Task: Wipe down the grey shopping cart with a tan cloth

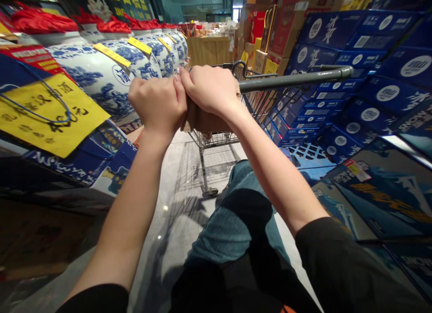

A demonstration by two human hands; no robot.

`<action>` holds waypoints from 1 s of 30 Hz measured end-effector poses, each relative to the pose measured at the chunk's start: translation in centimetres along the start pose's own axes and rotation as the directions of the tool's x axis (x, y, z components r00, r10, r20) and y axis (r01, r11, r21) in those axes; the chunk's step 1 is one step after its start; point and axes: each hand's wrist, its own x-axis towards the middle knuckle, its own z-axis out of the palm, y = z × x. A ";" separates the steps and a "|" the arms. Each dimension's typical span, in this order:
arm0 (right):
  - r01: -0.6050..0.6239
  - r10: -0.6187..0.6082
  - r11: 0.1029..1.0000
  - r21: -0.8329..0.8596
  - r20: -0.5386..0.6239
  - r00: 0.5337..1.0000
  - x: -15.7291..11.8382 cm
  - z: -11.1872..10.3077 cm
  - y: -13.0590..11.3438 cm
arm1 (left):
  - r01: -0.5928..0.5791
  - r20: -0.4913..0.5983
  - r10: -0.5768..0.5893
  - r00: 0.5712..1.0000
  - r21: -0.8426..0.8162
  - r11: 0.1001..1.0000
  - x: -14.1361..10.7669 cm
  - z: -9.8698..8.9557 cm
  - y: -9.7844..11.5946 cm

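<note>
A shopping cart's dark grey handle (293, 81) runs across in front of me. My left hand (158, 101) is closed at its left end, fingers curled over the bar. Right beside it, and touching it, my right hand (212, 88) wraps the same handle. Something brown (209, 122) shows just under my hands; I cannot make out what it is. The wire basket (265, 97) lies beyond the handle, partly hidden by my hands and right forearm. Below, one caster wheel (210, 191) rests on the pale floor.
Blue-and-white porcelain jars (101, 72) with red cloth tops line the left, behind a yellow price sign (54, 115). Stacked blue cartons (337, 31) rise on the right, with more cartons (388, 187) nearer. A wooden counter (207, 49) stands ahead. The tiled floor (172, 169) runs between.
</note>
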 end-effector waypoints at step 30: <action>-0.076 -0.010 0.977 -0.199 -0.397 0.918 -2.4 1.5 11.6 | 0.087 0.035 -0.093 0.995 0.136 0.987 0.2 -0.8 1.4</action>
